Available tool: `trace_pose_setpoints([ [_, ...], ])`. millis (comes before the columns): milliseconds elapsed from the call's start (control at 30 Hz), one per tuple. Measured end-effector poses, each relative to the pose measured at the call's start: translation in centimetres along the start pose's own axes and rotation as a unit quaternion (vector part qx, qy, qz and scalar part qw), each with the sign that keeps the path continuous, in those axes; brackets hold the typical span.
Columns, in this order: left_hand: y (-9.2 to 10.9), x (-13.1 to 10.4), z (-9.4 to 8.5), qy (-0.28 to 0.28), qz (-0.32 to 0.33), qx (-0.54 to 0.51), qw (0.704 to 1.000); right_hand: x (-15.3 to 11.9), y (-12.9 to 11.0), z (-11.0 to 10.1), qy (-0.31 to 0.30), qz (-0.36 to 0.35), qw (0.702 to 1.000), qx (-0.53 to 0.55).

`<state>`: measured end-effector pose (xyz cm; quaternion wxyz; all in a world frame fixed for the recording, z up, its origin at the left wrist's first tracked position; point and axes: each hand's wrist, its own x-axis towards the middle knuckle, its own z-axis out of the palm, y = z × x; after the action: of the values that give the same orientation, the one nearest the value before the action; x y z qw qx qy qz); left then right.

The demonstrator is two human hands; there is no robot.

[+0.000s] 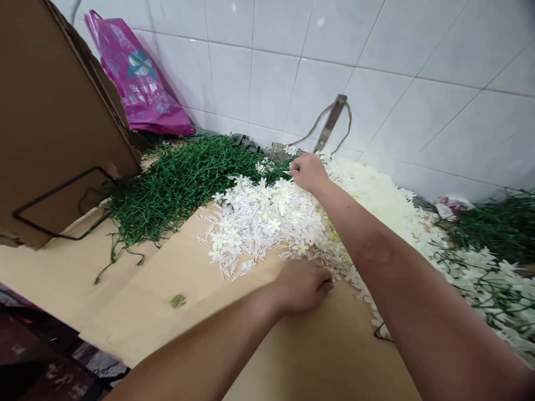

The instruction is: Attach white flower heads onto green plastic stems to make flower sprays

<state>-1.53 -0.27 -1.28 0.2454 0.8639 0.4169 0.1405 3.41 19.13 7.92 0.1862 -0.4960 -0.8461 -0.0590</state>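
My right hand point(310, 171) reaches over the heap, its thumb and fingers pinched together at the border between green stems and white flowers. A small whitish bit shows by its fingertips, too small to name. Closer to me, my left hand point(304, 285) is closed, resting low over the brown board at the near edge of the white pile. Whatever its curled fingers hold, if anything, is hidden. Between the hands lie white artificial flowers point(273, 225) mixed with many thin white sticks. A tangle of green plastic stems point(188, 175) spreads to the left of them.
A cardboard box point(54, 122) with a black wire handle point(58, 195) stands at left. Behind are a purple bag point(144, 83) and a metal strip point(332, 120) against the tiled wall. More green stems point(501, 228) lie at right; a leaf-like scrap point(178, 301) rests on the board point(142, 312).
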Motion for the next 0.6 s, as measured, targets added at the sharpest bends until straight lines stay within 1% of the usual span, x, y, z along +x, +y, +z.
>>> trace_pose_setpoints([
  [100, 0.0, 0.1, 0.1, -0.004, -0.002, 0.002, 1.0, 0.8, -0.7, 0.8, -0.005, -0.002, 1.0, 0.003],
  [200, -0.2, 0.1, 0.3, -0.001, 0.006, -0.007, 1.0, 1.7, -1.4, 2.1, -0.015, 0.013, 1.0, -0.003],
  [300, -0.3, 0.0, 0.3, 0.008, 0.015, -0.023, 1.0, 2.1, -1.6, 3.2, -0.021, 0.022, 0.999, -0.014],
  [367, -0.3, -0.1, 0.2, 0.005, 0.014, -0.025, 1.0, 2.0, -1.4, 3.5, -0.011, 0.017, 1.0, -0.019],
  [467, -0.3, 0.0, 0.0, -0.006, 0.003, -0.026, 1.0, 1.3, -1.0, 2.5, 0.011, 0.003, 1.0, -0.02],
  [533, -0.3, 0.1, 0.0, -0.011, -0.012, -0.038, 0.999, 0.1, -0.7, 1.1, 0.031, 0.001, 0.999, -0.02],
  [600, -0.5, 0.2, 0.1, -0.001, -0.028, -0.072, 0.997, -1.8, -0.3, -0.6, 0.054, 0.011, 0.998, -0.02],
])
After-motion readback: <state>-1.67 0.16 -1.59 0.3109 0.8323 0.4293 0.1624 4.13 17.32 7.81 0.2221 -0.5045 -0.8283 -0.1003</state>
